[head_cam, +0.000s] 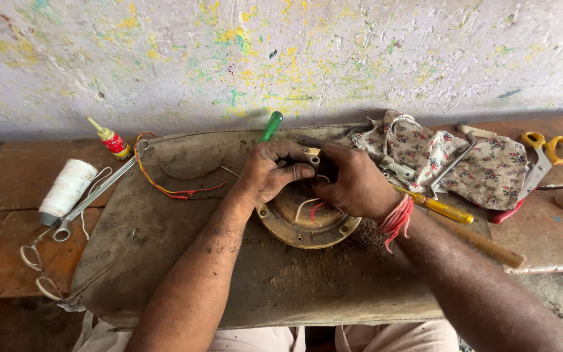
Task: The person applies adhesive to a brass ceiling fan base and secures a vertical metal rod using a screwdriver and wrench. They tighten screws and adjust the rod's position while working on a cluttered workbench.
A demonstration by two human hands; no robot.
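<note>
Head view of a worn workbench. Both hands meet over a round, dished metal housing (307,225), rust-brown, with lugs on its rim, lying on a stiff grey mat (184,261) dusted with dark grit at the bench's centre. The left hand (270,173), grimy, curls its fingers closed over the housing's far edge; the right hand (354,182) closes in from the other side, fingertips pinched on thin white and red wires (311,208) that loop out of the housing's hollow. What the left fingers actually clasp is hidden. A red thread band (395,221) circles the right wrist. Around them: a green-handled screwdriver (271,126), a yellow-handled screwdriver (438,208), a floral cloth (451,160), a spool of white twine (66,189), a small glue bottle (111,139), yellow-handled scissors (545,156)
</note>
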